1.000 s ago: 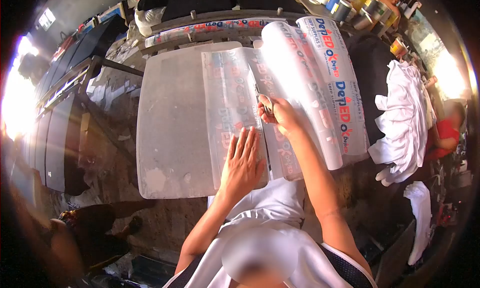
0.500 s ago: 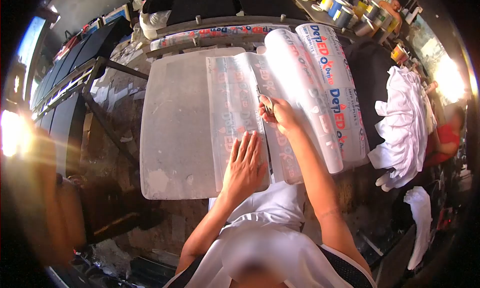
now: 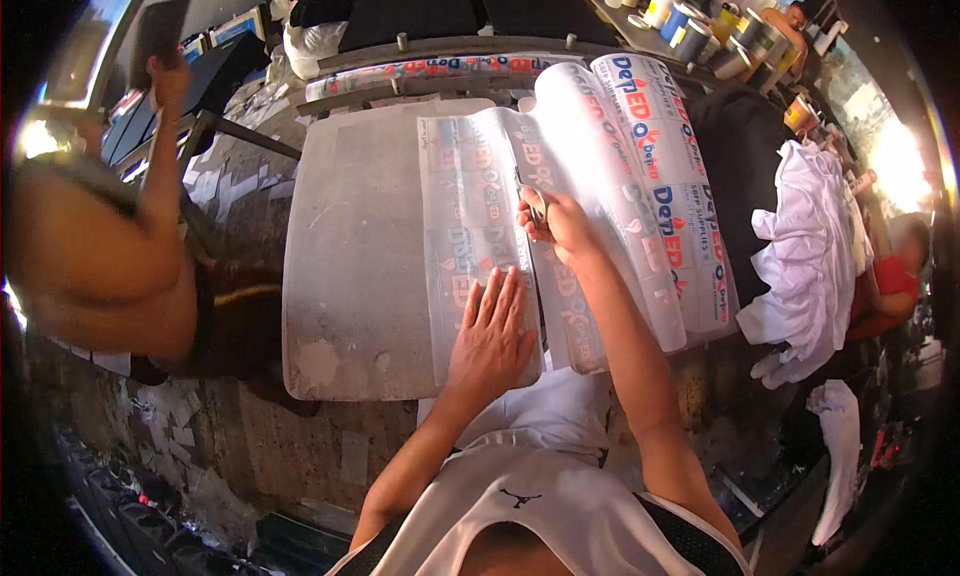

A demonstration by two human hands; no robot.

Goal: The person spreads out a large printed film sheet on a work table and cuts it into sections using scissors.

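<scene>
My left hand (image 3: 493, 326) lies flat, fingers stretched out, on a strip of printed translucent film (image 3: 463, 191) on the grey board (image 3: 350, 236). My right hand (image 3: 560, 231) grips a pair of scissors (image 3: 537, 208), blades pointing away from me. A dark gap runs toward me from the scissors, between the strip and the rest of the printed sheet (image 3: 575, 321). Right of the scissors lies a thick roll of the same film (image 3: 610, 191), with red and blue lettering. Glare washes out part of the roll.
White cloth (image 3: 805, 246) is heaped at the right, beside black fabric (image 3: 740, 146). Jars and cans (image 3: 690, 36) crowd a back shelf. At the left a person (image 3: 110, 246) holds up a dark panel (image 3: 163, 28). Another person in red (image 3: 890, 286) is at the right.
The person at the left has come further into view with an arm raised, holding a dark panel. My hands and the scissors have hardly moved.
</scene>
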